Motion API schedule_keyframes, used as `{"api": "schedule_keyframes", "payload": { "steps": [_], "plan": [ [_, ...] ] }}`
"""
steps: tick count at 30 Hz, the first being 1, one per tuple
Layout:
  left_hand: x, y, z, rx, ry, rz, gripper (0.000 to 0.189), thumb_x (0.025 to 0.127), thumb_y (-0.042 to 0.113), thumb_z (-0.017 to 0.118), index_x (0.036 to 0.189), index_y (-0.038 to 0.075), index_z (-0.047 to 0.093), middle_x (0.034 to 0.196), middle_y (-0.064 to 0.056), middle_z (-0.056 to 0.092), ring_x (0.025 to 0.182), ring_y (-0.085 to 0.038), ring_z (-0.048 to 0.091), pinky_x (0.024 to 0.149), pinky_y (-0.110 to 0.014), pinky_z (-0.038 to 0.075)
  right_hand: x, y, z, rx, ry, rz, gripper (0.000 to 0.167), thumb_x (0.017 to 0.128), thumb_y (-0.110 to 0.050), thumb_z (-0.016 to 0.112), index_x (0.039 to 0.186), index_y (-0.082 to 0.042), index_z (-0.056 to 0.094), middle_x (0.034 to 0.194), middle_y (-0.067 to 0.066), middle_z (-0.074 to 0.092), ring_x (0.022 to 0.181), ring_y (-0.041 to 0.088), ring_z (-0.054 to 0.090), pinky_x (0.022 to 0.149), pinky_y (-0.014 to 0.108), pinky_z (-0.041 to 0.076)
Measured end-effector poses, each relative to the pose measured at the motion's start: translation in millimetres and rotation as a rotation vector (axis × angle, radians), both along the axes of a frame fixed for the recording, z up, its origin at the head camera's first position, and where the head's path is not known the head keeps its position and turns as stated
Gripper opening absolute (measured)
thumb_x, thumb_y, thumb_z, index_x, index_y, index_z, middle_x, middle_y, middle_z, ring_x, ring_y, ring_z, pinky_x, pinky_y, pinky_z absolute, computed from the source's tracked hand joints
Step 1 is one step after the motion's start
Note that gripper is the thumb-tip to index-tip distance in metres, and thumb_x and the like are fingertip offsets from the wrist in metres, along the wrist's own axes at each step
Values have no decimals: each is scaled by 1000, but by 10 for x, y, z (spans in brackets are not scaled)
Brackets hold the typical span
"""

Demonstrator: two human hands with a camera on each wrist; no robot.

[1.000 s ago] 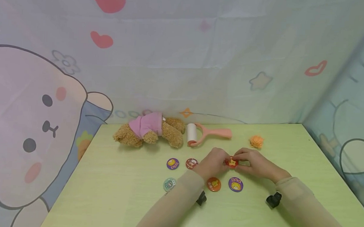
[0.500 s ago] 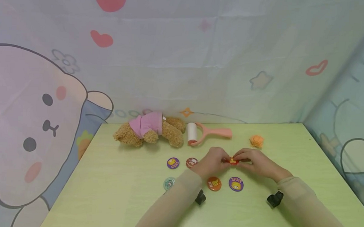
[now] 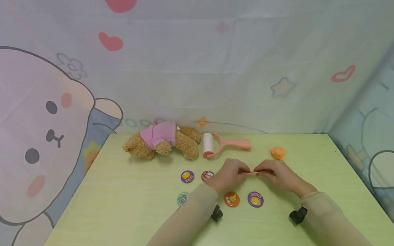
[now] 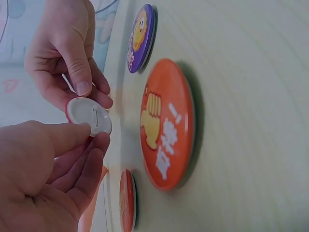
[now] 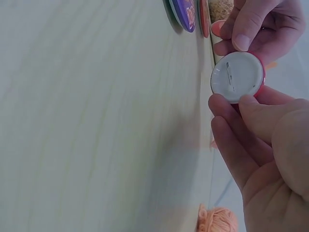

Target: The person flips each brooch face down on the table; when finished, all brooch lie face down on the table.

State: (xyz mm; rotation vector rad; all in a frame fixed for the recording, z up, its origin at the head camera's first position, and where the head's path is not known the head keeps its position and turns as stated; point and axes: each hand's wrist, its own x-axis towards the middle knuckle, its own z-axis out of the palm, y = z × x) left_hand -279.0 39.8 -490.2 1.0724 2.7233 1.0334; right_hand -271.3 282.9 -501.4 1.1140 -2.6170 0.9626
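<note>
Between both hands is a round pin badge (image 5: 236, 76), red-rimmed, its white back and metal safety pin facing the wrist cameras. In the head view only its thin edge shows. My left hand (image 3: 230, 175) pinches one side between thumb and fingers; my right hand (image 3: 281, 176) pinches the opposite side. Below them on the table lie an orange badge (image 3: 231, 199) with a yellow thumbs-up and a purple badge (image 3: 255, 199) with a bear. Left of the left hand are another purple badge (image 3: 187, 176), a brown-red badge (image 3: 207, 176) and a green badge (image 3: 182, 198), partly covered by the sleeve.
Along the back of the table (image 3: 116, 207) lie a teddy bear (image 3: 162, 140) in a pink top, a lint roller (image 3: 227, 143) with a pink handle, and a small orange ball-like item (image 3: 278, 153). A printed cloth (image 3: 186, 64) hangs behind.
The red badge has been tipped up: its star-patterned face showed a second ago, and now only its edge faces the head camera. Both hands stay in nearly the same place.
</note>
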Motion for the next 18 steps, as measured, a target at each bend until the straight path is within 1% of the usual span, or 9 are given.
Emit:
{"api": "schedule_keyframes", "payload": {
  "steps": [2, 4, 8, 10, 18],
  "plan": [
    [-1, -4, -1, 10, 0, 5, 15, 101, 6, 69, 107, 7, 82, 104, -4, 81, 93, -6, 72, 82, -10, 51, 1, 1, -5, -13, -7, -17, 21, 92, 5, 75, 108, -8, 79, 100, 0, 79, 89, 13, 74, 76, 25, 61],
    [-2, -8, -5, 13, -3, 10, 14, 101, 7, 69, 107, 8, 83, 103, -2, 81, 91, -3, 71, 81, -10, 51, 5, -3, -4, -23, -12, -37, 22, 91, 5, 76, 107, -9, 80, 99, -1, 79, 88, 10, 73, 75, 25, 61],
    [-4, -12, -13, 18, -11, 20, 14, 101, 8, 70, 105, 10, 83, 100, 1, 80, 86, 2, 66, 79, -10, 50, 18, -11, 11, -33, -57, -82, 24, 92, 4, 76, 107, -14, 80, 101, -4, 79, 89, 6, 72, 75, 26, 61],
    [-5, -10, -16, 22, -13, 23, 14, 101, 9, 70, 105, 11, 83, 99, 2, 80, 86, 1, 67, 78, -10, 50, 20, -14, 17, -36, -84, -101, 24, 93, 3, 76, 107, -15, 81, 102, -5, 79, 90, 6, 71, 76, 26, 61],
    [-3, 9, -18, 27, -19, 32, 14, 101, 8, 70, 106, 9, 82, 100, 1, 80, 91, -10, 73, 78, -11, 51, 14, -16, 10, -46, -147, -131, 24, 95, 3, 74, 110, -15, 80, 104, -3, 78, 89, 9, 72, 75, 27, 61]
  ]
}}
